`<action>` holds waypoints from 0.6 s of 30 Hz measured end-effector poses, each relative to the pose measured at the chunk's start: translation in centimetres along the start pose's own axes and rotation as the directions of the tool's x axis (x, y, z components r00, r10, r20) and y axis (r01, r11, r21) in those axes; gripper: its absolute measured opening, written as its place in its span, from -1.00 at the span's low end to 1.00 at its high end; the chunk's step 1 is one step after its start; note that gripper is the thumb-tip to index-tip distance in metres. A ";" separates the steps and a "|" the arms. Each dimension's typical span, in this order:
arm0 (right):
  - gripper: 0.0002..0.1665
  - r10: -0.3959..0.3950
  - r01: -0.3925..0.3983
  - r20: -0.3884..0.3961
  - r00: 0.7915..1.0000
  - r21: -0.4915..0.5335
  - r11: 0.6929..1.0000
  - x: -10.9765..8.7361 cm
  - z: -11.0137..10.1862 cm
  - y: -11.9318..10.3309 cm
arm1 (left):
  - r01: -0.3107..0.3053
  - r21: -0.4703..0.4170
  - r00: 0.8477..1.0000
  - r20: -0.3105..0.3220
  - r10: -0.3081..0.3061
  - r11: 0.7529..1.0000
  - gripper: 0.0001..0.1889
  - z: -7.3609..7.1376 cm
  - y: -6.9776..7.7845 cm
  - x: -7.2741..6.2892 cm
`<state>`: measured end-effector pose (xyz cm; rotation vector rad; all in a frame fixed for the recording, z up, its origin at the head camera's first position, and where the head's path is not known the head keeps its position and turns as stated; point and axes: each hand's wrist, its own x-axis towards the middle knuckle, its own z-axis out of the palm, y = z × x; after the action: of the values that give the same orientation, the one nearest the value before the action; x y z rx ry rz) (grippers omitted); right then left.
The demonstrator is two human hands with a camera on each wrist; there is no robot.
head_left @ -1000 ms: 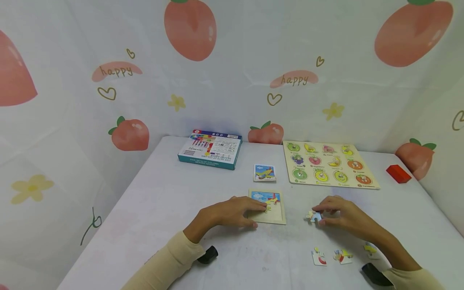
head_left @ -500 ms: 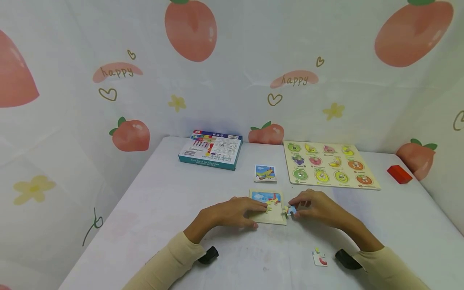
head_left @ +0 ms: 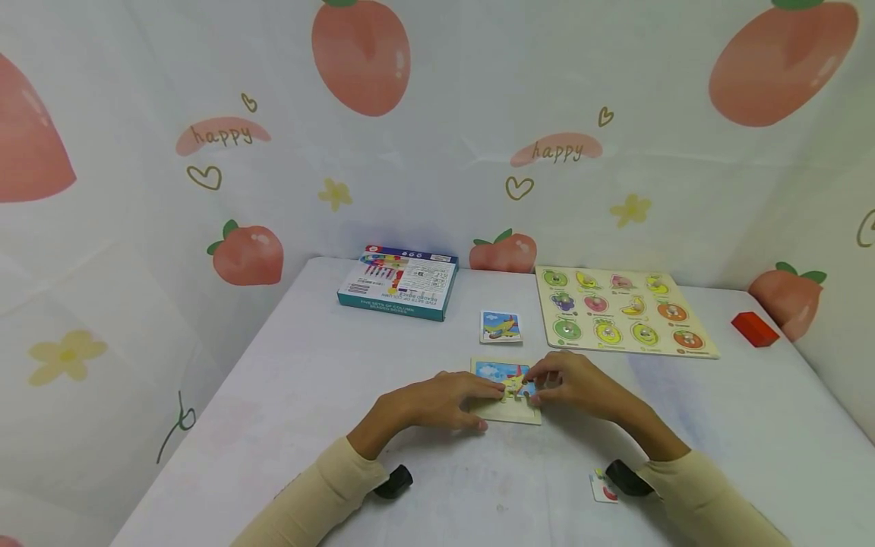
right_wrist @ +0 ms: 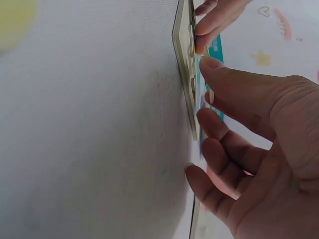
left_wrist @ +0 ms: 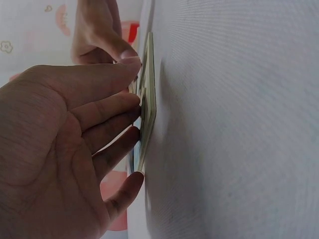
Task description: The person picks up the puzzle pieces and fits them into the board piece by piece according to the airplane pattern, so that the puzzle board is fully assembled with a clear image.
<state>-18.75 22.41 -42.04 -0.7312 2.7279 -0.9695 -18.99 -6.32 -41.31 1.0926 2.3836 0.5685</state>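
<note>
A small wooden jigsaw tray (head_left: pixel 506 412) with a plane picture lies flat on the table, partly filled with pieces. My left hand (head_left: pixel 440 399) rests on its left side; in the left wrist view the fingers (left_wrist: pixel 112 107) reach loosely extended onto the tray's face and edge. Over the tray's right side, my right hand (head_left: pixel 581 384) pinches a blue-and-yellow jigsaw piece (head_left: pixel 528 389) between thumb and fingers. In the right wrist view the right thumb (right_wrist: pixel 212 63) touches near the tray's surface, and the other fingers curl loosely. Whether the piece lies flush cannot be seen.
A loose jigsaw piece (head_left: pixel 603 488) lies by the right wrist, partly covered. Behind the tray are a plane picture card (head_left: pixel 500 326), a teal-edged box (head_left: pixel 396 282) and a fruit knob board (head_left: pixel 625 311). A red block (head_left: pixel 755 329) sits at the far right.
My right hand has moved left with the jigsaw piece, from the table right of the tray to over the tray. The left hand has stayed in place.
</note>
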 end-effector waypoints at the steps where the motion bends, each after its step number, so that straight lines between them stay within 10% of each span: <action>1: -0.63 -0.002 0.002 0.006 1.000 -0.001 1.000 0.1 0.0 0.0 | 0.002 0.000 1.000 0.002 -0.002 1.000 -0.37 0.0 0.0 0.0; 18: -0.66 0.023 -0.023 0.036 0.999 -0.001 1.000 0.6 0.3 -0.1 | -0.002 0.006 1.000 -0.005 0.002 1.000 -0.37 0.1 0.0 0.1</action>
<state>-19.17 21.88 -42.17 -0.7083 2.7003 -0.9411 -19.01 -6.26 -41.41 1.0970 2.3905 0.5657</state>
